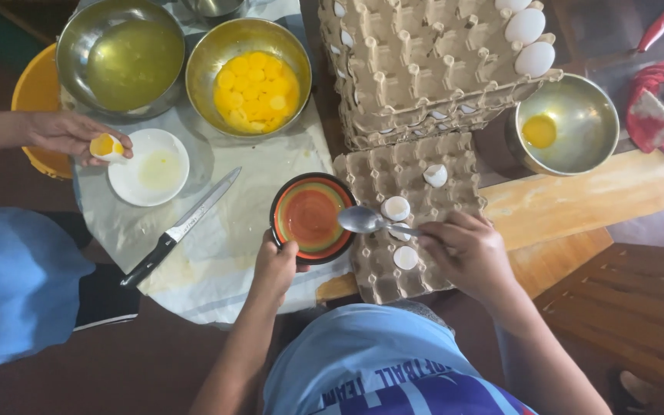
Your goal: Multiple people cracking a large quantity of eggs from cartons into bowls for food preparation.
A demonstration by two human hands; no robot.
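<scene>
Striped bowl [310, 217]: small, rigid, glazed and probably slippery, breakable; sits near centre on the worktop [578, 201], touching an egg tray [409, 223]. Best taken at the rim.
Left hand [274, 269]: grip curled onto the bowl's near rim, thumb on the edge.
Metal spoon [369, 221]: light, stiff; bowl end over the dish's right rim.
Right hand [470, 253]: grip pinched on the spoon handle, above eggshell halves [395, 207], fragile.

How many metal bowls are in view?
4. One with egg whites at top left, one with yolks beside it, one with a single yolk at right, and one partly cut off at the top edge.
</scene>
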